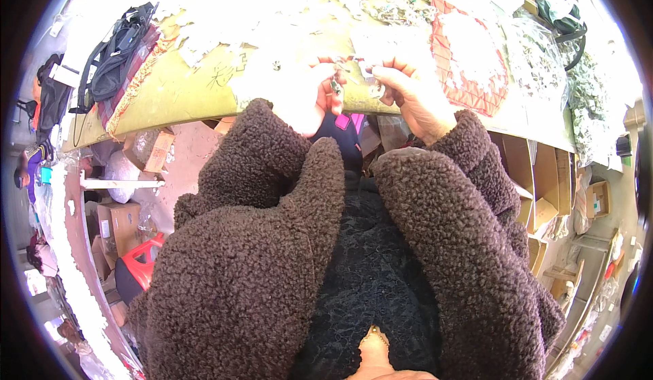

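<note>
Both hands are raised close together over the near edge of a yellow table [153, 110], partly washed out by glare. My left hand [314, 101] has its fingers curled, with a small dark and shiny piece [336, 86] at the fingertips. To its right, my right hand [416, 101] pinches with thumb and forefinger. A small whitish piece [376, 91] shows under those fingers. Something thin and reddish [350, 59] spans the gap between the hands. Glare and size hide what kind of things these are.
Heaps of small pale-green pieces [401, 2] lie farther back on the table. Red quilted cloth [443, 14] lies to the right, beside clear plastic bags [537, 53]. A black bag [115, 63] rests at the left. Cardboard boxes [121, 227] and a red-and-black container [141, 264] stand below.
</note>
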Available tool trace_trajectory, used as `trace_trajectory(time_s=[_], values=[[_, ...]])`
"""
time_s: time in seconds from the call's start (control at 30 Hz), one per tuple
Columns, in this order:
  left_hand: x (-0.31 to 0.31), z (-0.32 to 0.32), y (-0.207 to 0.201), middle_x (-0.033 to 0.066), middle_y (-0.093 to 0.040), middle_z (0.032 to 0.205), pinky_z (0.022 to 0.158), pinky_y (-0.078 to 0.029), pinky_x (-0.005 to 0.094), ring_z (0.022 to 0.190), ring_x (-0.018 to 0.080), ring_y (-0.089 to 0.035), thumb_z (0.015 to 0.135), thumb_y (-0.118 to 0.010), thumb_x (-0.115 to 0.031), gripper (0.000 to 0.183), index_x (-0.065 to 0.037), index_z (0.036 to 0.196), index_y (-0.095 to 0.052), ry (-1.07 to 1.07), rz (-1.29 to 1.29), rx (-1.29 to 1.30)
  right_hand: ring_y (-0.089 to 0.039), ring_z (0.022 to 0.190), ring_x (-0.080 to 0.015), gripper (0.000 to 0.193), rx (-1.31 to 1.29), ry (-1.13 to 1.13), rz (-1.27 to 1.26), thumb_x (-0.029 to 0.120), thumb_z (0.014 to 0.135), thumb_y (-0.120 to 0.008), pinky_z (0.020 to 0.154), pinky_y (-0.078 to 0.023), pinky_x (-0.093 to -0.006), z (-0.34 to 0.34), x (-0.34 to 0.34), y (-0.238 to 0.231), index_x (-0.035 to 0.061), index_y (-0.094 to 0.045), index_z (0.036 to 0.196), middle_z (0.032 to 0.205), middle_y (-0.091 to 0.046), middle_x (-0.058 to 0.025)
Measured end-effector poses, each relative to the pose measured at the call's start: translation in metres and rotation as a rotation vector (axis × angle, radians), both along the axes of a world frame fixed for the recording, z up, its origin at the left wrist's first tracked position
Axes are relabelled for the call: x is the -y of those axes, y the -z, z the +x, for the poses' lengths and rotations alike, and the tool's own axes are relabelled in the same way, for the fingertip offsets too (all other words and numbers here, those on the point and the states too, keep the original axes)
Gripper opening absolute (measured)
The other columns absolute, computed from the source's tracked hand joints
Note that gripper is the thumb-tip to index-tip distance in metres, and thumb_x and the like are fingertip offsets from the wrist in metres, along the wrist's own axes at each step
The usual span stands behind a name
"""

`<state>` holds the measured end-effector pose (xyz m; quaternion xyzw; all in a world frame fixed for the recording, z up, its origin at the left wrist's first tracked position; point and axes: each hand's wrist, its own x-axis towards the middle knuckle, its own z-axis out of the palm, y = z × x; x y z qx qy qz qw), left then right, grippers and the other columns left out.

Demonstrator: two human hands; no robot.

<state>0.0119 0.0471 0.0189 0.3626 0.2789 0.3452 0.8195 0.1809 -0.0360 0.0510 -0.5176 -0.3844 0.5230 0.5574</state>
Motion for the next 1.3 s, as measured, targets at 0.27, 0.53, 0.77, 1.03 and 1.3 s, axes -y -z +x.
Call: trace_trajectory(time_s=[0.27, 0.53, 0.77, 1.03, 1.3], values=[[0.006, -0.007, 0.0, 0.0055, -0.055, 0.069, 0.04, -0.038, 0.0268, 0.048, 0.0155, -0.049, 0.087, -0.061, -0.016, 0.022, -0.002, 0.102, -0.052, 0.082, 0.009, 0.084, -0.055, 0.074, -0.0109, 0.032, 0.336, 0.068, 0.068, 0.026, 0.087, -0.063, 0.068, -0.044, -0.0235, -0.004, -0.004, 0.004, -0.0027, -0.06, 0.102, 0.082, -0.061, -0.0055], [0.007, -0.003, 0.002, 0.0032, -0.055, 0.068, 0.041, -0.04, 0.0238, 0.045, 0.0099, -0.047, 0.085, -0.065, -0.013, 0.018, -0.002, 0.096, -0.056, 0.002, 0.136, -0.122, -0.062, 0.075, -0.0179, 0.031, 0.829, 0.123, 0.215, 0.029, 0.087, -0.059, 0.067, -0.049, -0.0297, -0.006, -0.005, 0.009, 0.0001, -0.064, 0.097, 0.083, -0.066, -0.0108], [0.018, 0.0, -0.005, 0.0085, -0.064, 0.076, 0.055, -0.049, 0.0254, 0.061, 0.0151, -0.062, 0.082, -0.068, -0.01, 0.014, -0.001, 0.091, -0.062, -0.332, 1.111, -0.526, -0.062, 0.064, -0.0212, 0.018, 1.293, 0.102, 0.428, 0.018, 0.084, -0.062, 0.062, -0.05, -0.0319, -0.011, -0.003, 0.008, 0.0036, -0.066, 0.093, 0.076, -0.065, -0.01], [-0.016, -0.005, -0.011, 0.0139, -0.069, 0.085, 0.066, -0.053, 0.0286, 0.076, 0.0179, -0.067, 0.086, -0.065, -0.019, 0.024, 0.002, 0.096, -0.067, -0.364, 1.323, -0.951, -0.063, 0.067, -0.0218, 0.023, 1.115, 0.057, 0.594, 0.02, 0.085, -0.064, 0.06, -0.052, -0.032, -0.006, 0.002, 0.006, 0.0022, -0.067, 0.098, 0.079, -0.066, -0.009], [-0.059, 0.01, 0.011, 0.0147, -0.059, 0.114, 0.09, -0.046, 0.0353, 0.103, 0.0246, -0.057, 0.09, -0.054, -0.024, 0.035, -0.001, 0.116, -0.056, -0.172, 1.614, -1.084, -0.057, 0.073, -0.0084, 0.013, 0.368, 0.313, 0.151, 0.011, 0.088, -0.063, 0.066, -0.047, -0.0226, -0.012, 0.008, -0.008, 0.0006, -0.06, 0.095, 0.081, -0.062, -0.0042]])
